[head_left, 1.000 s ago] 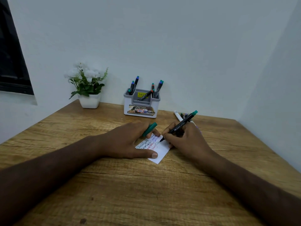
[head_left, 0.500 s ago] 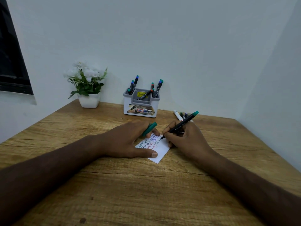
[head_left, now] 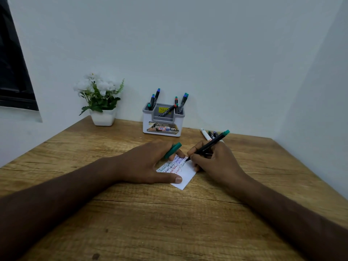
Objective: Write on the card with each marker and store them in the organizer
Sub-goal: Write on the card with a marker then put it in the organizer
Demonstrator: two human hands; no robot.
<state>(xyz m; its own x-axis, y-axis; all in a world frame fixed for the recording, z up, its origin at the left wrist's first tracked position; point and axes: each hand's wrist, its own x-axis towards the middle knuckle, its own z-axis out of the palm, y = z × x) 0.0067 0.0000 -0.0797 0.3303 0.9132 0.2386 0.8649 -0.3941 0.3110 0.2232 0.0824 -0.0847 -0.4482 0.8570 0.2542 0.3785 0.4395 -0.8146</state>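
Card (head_left: 183, 174) at frame ctr on table (head_left: 169, 223); organizer (head_left: 163, 121) above it, plant (head_left: 101, 102) upper left, loose markers (head_left: 211, 134) right of organizer.

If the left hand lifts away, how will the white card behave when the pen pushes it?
The card looks thin and flat, so it is probably light and would slide on the smooth wooden table. The left hand presses it down, which suggests it shifts easily. Picked up by one corner, it would likely bend a little.
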